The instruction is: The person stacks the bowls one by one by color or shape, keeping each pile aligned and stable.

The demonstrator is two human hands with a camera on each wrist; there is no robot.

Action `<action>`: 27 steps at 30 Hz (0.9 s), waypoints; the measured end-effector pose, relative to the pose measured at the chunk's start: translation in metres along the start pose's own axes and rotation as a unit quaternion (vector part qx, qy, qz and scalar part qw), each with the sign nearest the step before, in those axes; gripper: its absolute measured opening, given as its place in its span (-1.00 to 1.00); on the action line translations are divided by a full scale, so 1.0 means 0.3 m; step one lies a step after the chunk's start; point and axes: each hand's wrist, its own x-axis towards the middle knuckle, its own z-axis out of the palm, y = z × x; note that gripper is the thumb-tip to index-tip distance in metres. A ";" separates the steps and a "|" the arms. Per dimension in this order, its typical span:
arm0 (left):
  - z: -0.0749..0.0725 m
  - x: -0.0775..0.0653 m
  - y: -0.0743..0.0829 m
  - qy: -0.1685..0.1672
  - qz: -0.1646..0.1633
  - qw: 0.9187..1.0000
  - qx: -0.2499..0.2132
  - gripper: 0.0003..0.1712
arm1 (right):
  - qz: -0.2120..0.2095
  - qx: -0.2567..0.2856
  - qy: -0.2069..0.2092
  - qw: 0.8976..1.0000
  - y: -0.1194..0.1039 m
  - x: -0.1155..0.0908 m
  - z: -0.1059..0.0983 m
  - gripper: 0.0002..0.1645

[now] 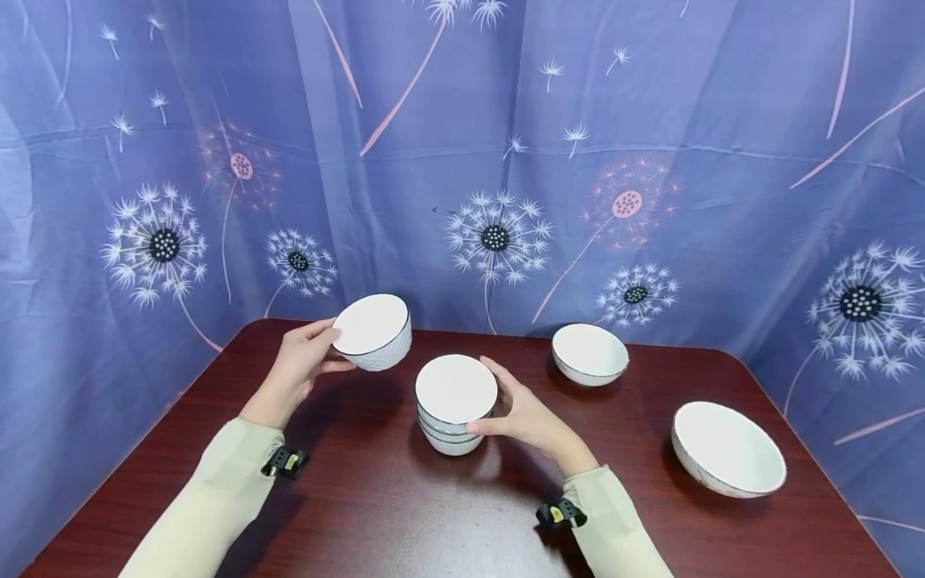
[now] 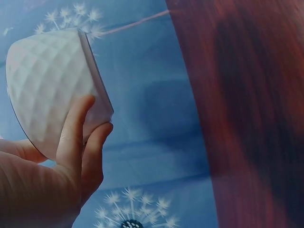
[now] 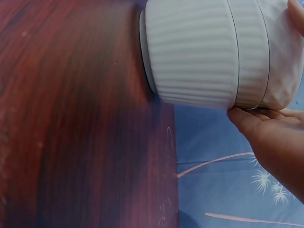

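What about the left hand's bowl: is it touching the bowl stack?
No, the tabletop shows between the diamond-textured bowl in the left hand and the bowl stack.

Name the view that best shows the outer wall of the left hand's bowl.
The left wrist view: the bowl shows its diamond-patterned wall close up. The head view shows mostly its inside; the right wrist view doesn't show it.

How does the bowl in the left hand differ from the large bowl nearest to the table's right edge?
The held bowl is gripped by the left hand; no hand touches the large bowl. The held bowl is raised and tilted, while the large bowl stands on the table. The held bowl looks narrower and deeper for its width, the large bowl wider and shallower. Both look white inside.
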 end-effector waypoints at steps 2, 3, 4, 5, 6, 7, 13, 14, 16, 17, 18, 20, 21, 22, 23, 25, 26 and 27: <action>0.016 -0.004 0.008 -0.008 0.009 1.000 0.002 -0.48 | 0.000 0.000 0.000 1.000 0.000 0.000 0.001 0.24; 0.023 -0.005 0.012 -0.013 0.013 1.000 0.003 -0.49 | 0.000 0.000 0.001 1.000 0.000 0.000 0.001 0.25; 0.031 -0.007 0.015 -0.018 0.019 1.000 0.001 -0.49 | 0.000 -0.001 0.001 1.000 0.000 -0.001 0.001 0.25; 0.040 -0.009 0.019 -0.024 0.024 0.999 -0.002 -0.50 | 0.000 0.000 0.000 1.000 0.000 0.000 0.001 0.25; 0.048 -0.012 0.022 -0.030 0.028 0.999 -0.004 -0.50 | 0.000 -0.001 0.000 1.000 0.001 0.000 0.001 0.26; 0.055 -0.013 0.025 -0.035 0.031 0.999 -0.005 -0.51 | -0.001 0.000 0.000 1.000 0.001 0.001 0.001 0.26; 0.096 -0.023 0.036 -0.057 0.042 0.997 -0.005 -0.53 | 0.001 0.005 -0.001 1.000 0.002 0.003 0.001 0.25; 0.102 -0.025 0.038 -0.060 0.043 0.997 -0.003 -0.53 | 0.002 0.005 -0.001 1.000 0.001 0.003 0.002 0.25; 0.113 -0.028 0.040 -0.067 0.044 0.997 0.000 -0.53 | 0.005 0.004 -0.001 1.000 0.000 0.003 0.003 0.25; 0.119 -0.030 0.041 -0.069 0.045 0.997 0.000 -0.53 | 0.005 0.005 -0.001 1.000 -0.001 0.003 0.003 0.25; 0.125 -0.032 0.041 -0.072 0.047 0.996 0.001 -0.54 | 0.004 0.006 -0.001 1.000 -0.001 0.003 0.004 0.25; 0.138 -0.035 0.042 -0.077 0.049 0.996 0.005 -0.54 | 0.004 0.007 0.000 1.000 -0.002 0.003 0.005 0.25; 0.144 -0.037 0.042 -0.080 0.050 0.996 0.006 -0.55 | 0.005 0.007 0.000 1.000 -0.002 0.003 0.005 0.25; 0.151 -0.038 0.042 -0.082 0.050 0.995 0.006 -0.55 | 0.004 0.007 0.001 1.000 -0.002 0.002 0.005 0.25; 0.158 -0.041 0.043 -0.083 0.049 0.995 0.010 -0.55 | 0.004 0.008 0.001 1.000 -0.001 0.002 0.004 0.25; 0.173 -0.045 0.042 -0.085 0.047 0.995 0.018 -0.57 | 0.005 0.010 0.000 1.000 0.000 0.001 0.003 0.24; 0.181 -0.047 0.043 -0.087 0.045 0.995 0.020 -0.57 | 0.005 0.010 -0.001 1.000 0.001 0.001 0.003 0.25; 0.188 -0.049 0.043 -0.089 0.043 0.995 0.022 -0.57 | 0.004 0.009 -0.002 1.000 0.003 0.001 0.002 0.25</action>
